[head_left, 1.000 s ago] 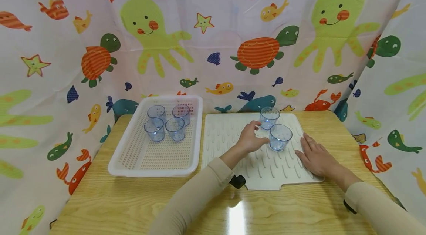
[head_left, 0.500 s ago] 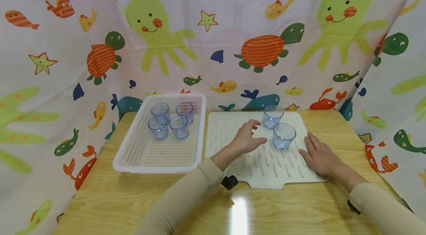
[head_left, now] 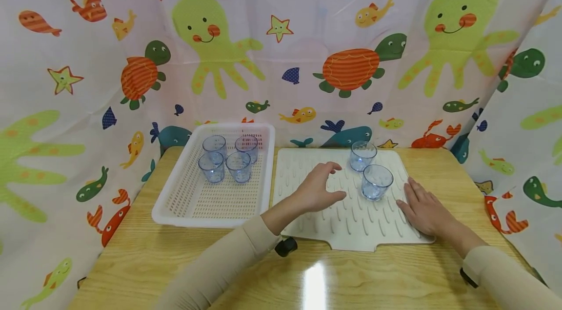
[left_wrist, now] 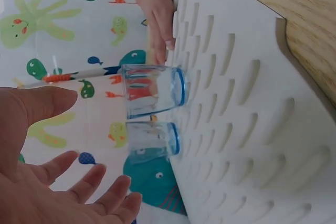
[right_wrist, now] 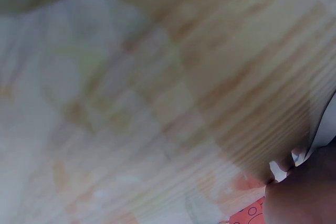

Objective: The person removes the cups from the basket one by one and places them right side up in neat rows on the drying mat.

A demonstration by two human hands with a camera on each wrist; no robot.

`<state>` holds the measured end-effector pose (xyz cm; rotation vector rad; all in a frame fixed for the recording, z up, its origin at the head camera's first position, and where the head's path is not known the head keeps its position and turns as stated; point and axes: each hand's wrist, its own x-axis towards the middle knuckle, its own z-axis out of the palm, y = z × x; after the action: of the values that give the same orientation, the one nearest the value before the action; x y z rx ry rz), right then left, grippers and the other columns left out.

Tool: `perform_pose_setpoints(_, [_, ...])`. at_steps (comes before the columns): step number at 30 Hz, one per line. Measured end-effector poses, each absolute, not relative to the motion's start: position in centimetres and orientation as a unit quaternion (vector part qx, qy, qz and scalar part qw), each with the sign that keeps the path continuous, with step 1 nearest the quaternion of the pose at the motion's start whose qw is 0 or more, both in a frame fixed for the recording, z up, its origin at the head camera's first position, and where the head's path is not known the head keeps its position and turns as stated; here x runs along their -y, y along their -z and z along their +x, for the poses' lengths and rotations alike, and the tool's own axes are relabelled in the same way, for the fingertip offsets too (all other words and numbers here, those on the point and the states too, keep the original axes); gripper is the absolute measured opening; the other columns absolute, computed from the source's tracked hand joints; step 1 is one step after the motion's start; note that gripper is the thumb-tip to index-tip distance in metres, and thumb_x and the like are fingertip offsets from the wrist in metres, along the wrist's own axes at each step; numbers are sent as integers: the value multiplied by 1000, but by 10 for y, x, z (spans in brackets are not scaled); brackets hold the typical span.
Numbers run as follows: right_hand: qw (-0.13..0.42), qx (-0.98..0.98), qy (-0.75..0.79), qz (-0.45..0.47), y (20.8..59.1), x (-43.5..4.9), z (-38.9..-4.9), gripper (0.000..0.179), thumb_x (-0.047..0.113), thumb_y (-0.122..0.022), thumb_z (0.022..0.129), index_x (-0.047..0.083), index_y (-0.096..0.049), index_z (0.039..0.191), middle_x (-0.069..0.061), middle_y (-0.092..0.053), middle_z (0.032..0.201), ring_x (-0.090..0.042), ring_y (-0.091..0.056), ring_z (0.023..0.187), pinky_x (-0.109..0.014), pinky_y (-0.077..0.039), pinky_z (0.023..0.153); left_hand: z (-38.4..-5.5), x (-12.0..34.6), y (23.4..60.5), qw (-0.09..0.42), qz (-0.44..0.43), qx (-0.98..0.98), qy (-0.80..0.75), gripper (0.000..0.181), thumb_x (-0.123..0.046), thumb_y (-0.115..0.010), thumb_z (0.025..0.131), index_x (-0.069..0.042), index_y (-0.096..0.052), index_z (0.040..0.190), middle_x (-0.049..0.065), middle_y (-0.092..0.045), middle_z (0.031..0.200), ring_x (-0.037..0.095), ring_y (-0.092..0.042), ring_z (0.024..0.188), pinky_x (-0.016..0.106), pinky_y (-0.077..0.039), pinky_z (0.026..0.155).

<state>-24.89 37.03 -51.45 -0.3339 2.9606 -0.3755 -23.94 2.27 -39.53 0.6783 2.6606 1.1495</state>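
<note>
While the left hand hovers above the mat with its fingers loosely spread and thumb out, it holds nothing; the near cup stands upright just to its right, not touched. A second cup stands right behind that one (the wrist view shows both side by side, apart from the palm). The right hand lies flat, fingers straight, pressing the mat's right edge on the bench. Four more cups sit in the white basket to the left.
</note>
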Motion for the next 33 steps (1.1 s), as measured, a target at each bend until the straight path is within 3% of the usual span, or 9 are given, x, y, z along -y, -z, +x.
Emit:
perform_pose_setpoints(14, [68, -983, 131, -111, 517, -368, -248, 86, 53, -36, 108, -14, -11, 156, -36, -1, 164, -56, -7, 149, -74, -8, 116, -223, 40, 385, 15, 266, -885, -381, 61, -22, -75, 93, -9, -48, 146, 11, -50, 145, 26, -50, 131, 46, -44, 109])
perform_pose_setpoints(22, [71, -982, 136, -109, 522, -368, -245, 88, 54, -36, 107, -14, -11, 156, -36, -1, 164, -56, -6, 149, -75, -8, 115, -219, 83, 384, -27, 235, -887, -397, 61, -18, -79, 89, -9, -51, 143, 10, -54, 141, 30, -52, 128, 50, -46, 104])
perform_pose_setpoints(33, [64, -983, 129, -113, 516, -371, -247, 87, 53, -36, 108, -15, -11, 156, -37, -2, 163, -56, -7, 149, -74, -8, 116, -230, 129, 374, -53, 185, -897, -397, 73, -18, -81, 86, -5, -45, 148, 17, -51, 144, 39, -50, 130, 55, -44, 107])
